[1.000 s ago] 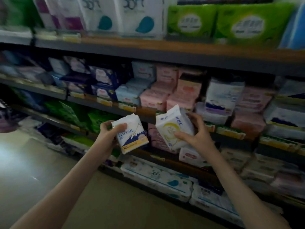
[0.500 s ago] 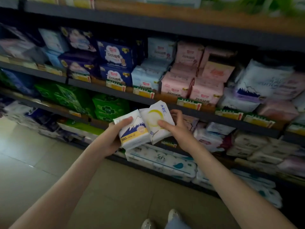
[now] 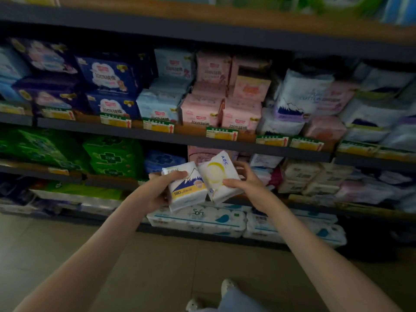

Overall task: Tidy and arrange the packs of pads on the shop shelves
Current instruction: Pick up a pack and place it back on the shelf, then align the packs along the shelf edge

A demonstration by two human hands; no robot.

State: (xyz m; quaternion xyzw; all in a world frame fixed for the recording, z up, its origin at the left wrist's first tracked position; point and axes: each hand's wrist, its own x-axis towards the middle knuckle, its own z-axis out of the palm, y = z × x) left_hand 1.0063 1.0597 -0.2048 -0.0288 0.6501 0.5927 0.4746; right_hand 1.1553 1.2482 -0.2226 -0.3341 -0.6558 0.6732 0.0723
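Holding two packs at once, the person stands before the shelves in the head view, the only view supplied; the left hand (image 3: pixel 157 190) grips a white pack with a blue mountain print (image 3: pixel 186 192), thumb laid across its upper front and the other fingers curled behind it; the right hand (image 3: pixel 247 183) grips a white pack with a yellow ring (image 3: pixel 217 176), thumb pressed on its lower right edge and fingers wrapped behind; the two packs touch edge to edge, tilted slightly apart at the top, held in the air in front of the lower shelf and just beneath the middle shelf edge (image 3: pixel 202 143); neither pack rests on any shelf. Judged step: sorting, with both strays in hand and not yet placed. On the middle shelf, to the right, stands a row of white packs bearing a similar mountain print (image 3: pixel 297 97), just beside the pink packs (image 3: pixel 202 109); this is the probable home for the left-hand pack. The next move calls for raising that pack up and to the right, across the right forearm, so the right hand should clear or place first; seat the pack upright with print outward, behind the price labels (image 3: pixel 221 134). A matching row for the yellow-ring pack cannot be made out; the lower shelf is dim and blurred.
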